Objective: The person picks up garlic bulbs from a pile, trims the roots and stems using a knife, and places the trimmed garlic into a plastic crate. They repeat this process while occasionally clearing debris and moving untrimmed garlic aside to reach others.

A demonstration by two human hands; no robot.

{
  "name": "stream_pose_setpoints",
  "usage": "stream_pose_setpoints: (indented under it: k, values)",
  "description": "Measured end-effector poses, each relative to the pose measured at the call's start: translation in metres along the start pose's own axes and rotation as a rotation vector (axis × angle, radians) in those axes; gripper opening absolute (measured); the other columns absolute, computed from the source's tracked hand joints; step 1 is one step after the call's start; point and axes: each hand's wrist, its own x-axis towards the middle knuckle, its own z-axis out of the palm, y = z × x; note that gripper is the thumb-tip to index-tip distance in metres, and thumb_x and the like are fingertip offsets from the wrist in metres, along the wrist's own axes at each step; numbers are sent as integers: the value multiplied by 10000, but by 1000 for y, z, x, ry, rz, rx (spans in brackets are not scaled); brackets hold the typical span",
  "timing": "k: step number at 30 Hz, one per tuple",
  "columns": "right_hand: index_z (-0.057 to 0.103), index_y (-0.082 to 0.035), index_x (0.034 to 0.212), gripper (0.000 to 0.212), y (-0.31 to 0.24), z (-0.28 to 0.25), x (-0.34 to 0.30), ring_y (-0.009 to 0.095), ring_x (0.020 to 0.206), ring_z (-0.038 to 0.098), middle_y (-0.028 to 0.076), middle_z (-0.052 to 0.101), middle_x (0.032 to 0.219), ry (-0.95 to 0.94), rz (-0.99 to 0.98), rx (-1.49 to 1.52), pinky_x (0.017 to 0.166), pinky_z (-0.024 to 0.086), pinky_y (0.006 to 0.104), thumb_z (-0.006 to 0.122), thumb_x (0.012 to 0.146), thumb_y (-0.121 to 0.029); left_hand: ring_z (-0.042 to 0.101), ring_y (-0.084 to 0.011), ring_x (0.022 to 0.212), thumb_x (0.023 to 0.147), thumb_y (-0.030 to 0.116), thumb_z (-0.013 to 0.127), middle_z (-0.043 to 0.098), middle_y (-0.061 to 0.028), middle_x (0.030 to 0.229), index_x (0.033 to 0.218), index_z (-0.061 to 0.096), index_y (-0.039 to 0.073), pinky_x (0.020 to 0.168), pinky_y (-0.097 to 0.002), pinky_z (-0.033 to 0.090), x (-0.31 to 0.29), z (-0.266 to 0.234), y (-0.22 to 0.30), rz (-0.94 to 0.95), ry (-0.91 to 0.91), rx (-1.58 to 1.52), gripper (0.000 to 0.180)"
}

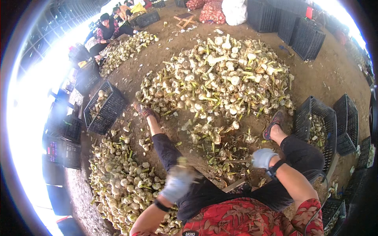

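The gloved left hand (174, 188) blurs in the head view and the gloved right hand (264, 158) hides its fingers; whether either pinches anything cannot be told. Garlic bulbs (220, 74), heaped ahead and at left, look light, firm and papery-slick, best gripped around the body.

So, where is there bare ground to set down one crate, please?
Mostly bare: ground right of the big pile, between upper crates and lower crates; also a scrap-dotted strip toward the far pile. Crowded: left pile, loose garlic between the shoes.
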Motion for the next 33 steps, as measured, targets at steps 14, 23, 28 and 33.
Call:
stream_pose_setpoints:
  k: [14,23,28,33]
  values:
    - [642,-33,843,228,2,-21,13,260,731,665,102,657,735,423,61,955,696,504,374,689,714,-215,691,-288,925,837,19,625,672,-157,1073,1115,645,2,784,-337,555,11,-121,-27,-435,343,-1159,279]
    - [647,-32,830,260,-4,-7,17,378,819,641,183,653,799,600,-82,820,720,495,438,694,711,-258,669,-287,948,751,123,701,664,-169,1096,1106,635,69,828,-391,541,62,-287,91,946,434,-768,365]
    - [644,-24,829,252,1,-2,17,345,793,658,177,650,778,475,-1,907,705,496,424,711,712,-236,668,-276,942,760,138,692,666,-161,1094,1113,637,66,814,-384,539,73,-277,100,1036,418,-766,364]
    - [647,-9,833,263,11,8,14,300,721,663,155,659,756,560,-6,1020,658,496,393,729,694,-216,667,-266,936,770,153,684,669,-153,1091,1120,639,62,801,-376,537,67,-279,121,1099,425,-770,365]
